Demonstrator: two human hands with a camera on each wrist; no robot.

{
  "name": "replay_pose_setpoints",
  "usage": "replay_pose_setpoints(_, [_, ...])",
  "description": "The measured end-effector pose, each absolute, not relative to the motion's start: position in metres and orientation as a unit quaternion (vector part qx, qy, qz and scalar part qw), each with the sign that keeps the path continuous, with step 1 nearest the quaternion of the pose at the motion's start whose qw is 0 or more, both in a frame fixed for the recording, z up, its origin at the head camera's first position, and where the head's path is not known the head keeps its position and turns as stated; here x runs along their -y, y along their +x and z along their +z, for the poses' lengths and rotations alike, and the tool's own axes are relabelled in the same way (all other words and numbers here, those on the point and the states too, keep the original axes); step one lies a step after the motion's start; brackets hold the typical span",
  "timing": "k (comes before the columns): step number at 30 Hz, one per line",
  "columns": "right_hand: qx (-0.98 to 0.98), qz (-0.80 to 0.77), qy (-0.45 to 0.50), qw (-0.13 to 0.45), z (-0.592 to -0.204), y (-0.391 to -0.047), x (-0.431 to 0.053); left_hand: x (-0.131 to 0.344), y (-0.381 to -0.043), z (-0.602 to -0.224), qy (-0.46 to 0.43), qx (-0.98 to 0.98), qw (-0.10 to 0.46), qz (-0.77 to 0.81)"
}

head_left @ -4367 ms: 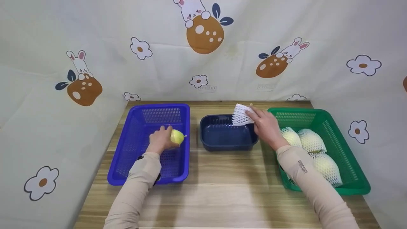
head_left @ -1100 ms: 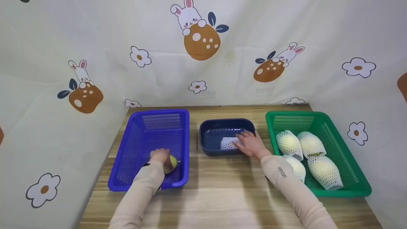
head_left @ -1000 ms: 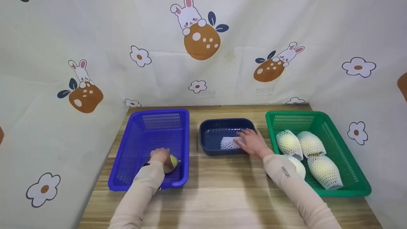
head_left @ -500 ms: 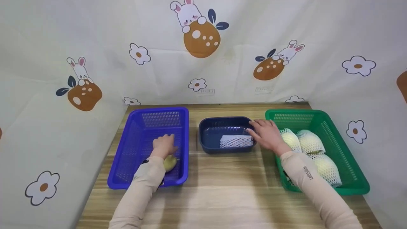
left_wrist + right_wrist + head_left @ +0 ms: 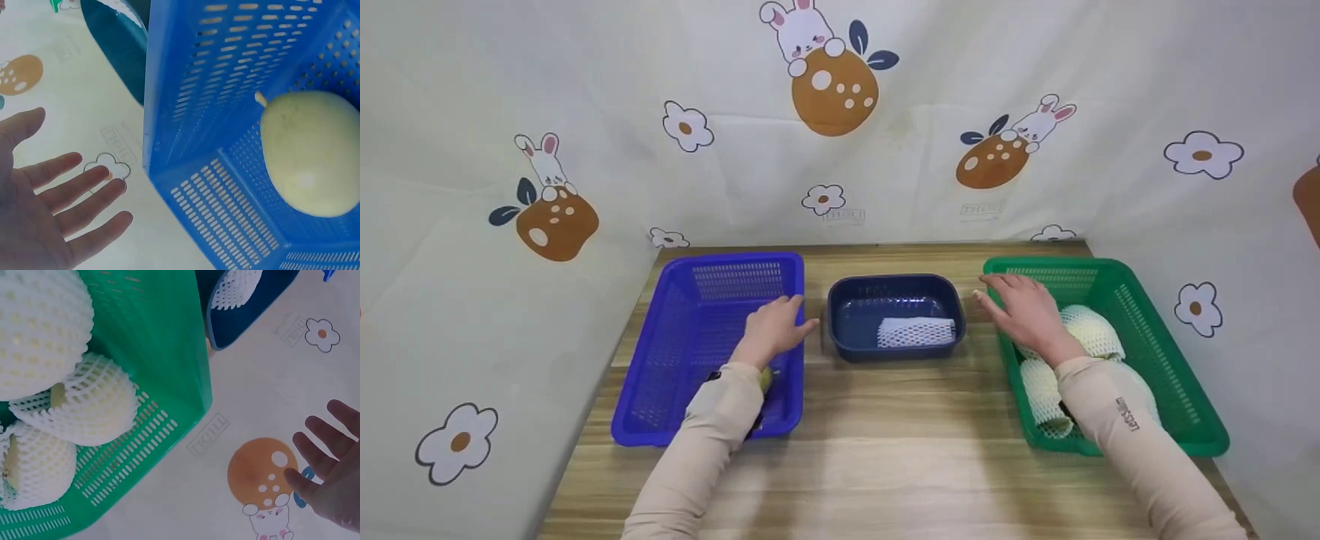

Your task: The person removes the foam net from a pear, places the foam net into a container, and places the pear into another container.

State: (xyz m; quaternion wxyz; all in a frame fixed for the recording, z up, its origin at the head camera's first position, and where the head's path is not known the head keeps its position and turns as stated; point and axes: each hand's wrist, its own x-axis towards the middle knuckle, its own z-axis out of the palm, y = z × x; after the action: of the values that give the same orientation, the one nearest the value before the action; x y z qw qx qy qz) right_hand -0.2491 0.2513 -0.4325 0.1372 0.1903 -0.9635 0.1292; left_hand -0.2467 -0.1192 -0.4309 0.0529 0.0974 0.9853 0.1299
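Left wrist: fruit (image 5: 311, 154) now outside grip (image 5: 36, 216).

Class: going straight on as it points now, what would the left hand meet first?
Probably the patterned backdrop. The left hand points forward over the blue basket's right rim, but how far above it the hand is looks hard to judge.

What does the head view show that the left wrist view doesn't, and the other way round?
Only head: the net-wrapped fruits in the green basket, and both arms' sleeves.

Only left wrist: the palm side of the left hand, and nearly all of the bare fruit, which the left sleeve mostly covers from the head.

Both: the blue basket, the dark box with white netting (partly cut off at the wrist), and the patterned cloth.
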Motion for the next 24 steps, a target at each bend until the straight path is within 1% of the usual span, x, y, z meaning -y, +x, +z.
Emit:
replay_pose_setpoints(11, [0.967, 0.173, 0.155, 0.109, -0.439, -0.241, -0.280, 0.111, -0.241, -0.449, 0.110, -0.983, 0.076, 0.129])
replay_pose_setpoints(24, [0.975, 0.172, 0.137, 0.028, -0.467, -0.218, -0.305, 0.109, -0.237, -0.458, 0.107, -0.984, 0.085, 0.115])
